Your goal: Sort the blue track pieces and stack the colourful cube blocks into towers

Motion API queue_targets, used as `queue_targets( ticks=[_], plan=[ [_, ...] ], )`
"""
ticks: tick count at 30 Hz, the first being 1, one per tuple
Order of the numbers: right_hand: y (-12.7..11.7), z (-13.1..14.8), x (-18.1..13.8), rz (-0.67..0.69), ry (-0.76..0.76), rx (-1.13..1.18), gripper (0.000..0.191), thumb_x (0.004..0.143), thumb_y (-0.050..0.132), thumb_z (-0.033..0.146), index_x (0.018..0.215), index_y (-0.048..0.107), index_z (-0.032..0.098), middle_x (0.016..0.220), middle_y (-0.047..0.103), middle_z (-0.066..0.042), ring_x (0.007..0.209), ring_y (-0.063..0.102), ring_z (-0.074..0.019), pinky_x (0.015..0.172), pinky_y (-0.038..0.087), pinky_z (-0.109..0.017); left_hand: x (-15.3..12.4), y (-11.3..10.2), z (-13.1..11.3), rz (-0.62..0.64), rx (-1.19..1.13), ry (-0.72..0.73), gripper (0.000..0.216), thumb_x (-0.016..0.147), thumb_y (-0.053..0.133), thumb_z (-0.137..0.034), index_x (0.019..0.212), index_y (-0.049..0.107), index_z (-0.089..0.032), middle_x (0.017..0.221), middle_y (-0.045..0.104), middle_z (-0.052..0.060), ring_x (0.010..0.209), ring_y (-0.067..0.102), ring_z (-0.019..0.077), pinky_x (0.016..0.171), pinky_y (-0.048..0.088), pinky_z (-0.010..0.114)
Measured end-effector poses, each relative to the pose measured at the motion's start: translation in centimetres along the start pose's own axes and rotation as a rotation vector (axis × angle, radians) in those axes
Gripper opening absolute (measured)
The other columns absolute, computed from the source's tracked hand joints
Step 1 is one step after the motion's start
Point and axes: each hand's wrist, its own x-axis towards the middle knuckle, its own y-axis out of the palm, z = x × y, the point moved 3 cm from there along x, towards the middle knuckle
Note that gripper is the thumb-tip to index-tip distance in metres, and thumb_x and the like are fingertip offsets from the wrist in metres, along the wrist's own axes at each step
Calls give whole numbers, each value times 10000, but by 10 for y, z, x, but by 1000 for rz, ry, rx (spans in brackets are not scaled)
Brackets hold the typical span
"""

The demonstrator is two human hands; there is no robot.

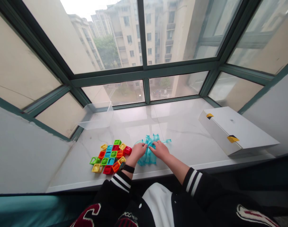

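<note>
Translucent light-blue plastic track-like pieces (149, 157) lie in a cluster on the white marble-look sill (179, 126). Over the middle of the cluster, my left hand (138, 150) has its fingers closed on one of these pieces. From the other side my right hand (160, 149) pinches at the same spot, its fingertips close to the left ones. The exact part between the fingers is too small to make out. Colourful hollow plastic blocks (113, 154) in red, yellow, green, blue and orange are spread beside my left wrist.
A clear plastic bin (96, 121) stands at the back left, against the window frame. On the right is a large white box (236, 129) with black-and-yellow tape on its edge. Windows enclose the sill, and its front edge runs just before my body.
</note>
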Motion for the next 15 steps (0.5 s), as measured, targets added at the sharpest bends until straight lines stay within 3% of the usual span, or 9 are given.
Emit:
queue_targets(
  ticks=[3, 6, 11, 15],
  plan=[
    [2, 1, 8, 11, 29, -27, 246, 971, 629, 396, 1113, 712, 214, 1171, 664, -125, 1042, 651, -278, 803, 443, -327, 2, 4, 4, -6, -55, -5, 353, 914, 642, -473, 696, 722, -207, 786, 742, 80, 878, 694, 256, 851, 497, 353],
    [2, -4, 12, -8, 72, 83, 115, 943, 601, 292, 916, 679, 211, 1048, 681, -87, 938, 635, -236, 746, 405, -300, -1, 3, 9, -59, -136, 0, 380, 943, 579, -495, 777, 750, -199, 880, 766, 85, 900, 696, 252, 866, 509, 366],
    [5, -11, 15, -40, 152, 238, 151, 918, 544, 272, 778, 580, 230, 845, 665, -17, 800, 600, -192, 665, 363, -270, -8, -2, 19, -218, -306, -42, 528, 1013, 427, -565, 1085, 769, -169, 1078, 782, 123, 1025, 707, 265, 918, 547, 397],
    [9, -10, 13, -59, 198, 367, 117, 883, 552, 281, 774, 544, 240, 775, 638, 16, 742, 581, -177, 647, 355, -265, -11, -6, 18, -381, -541, -56, 515, 994, 509, -599, 1135, 758, -171, 1102, 780, 127, 1047, 704, 262, 949, 548, 409]
  ],
)
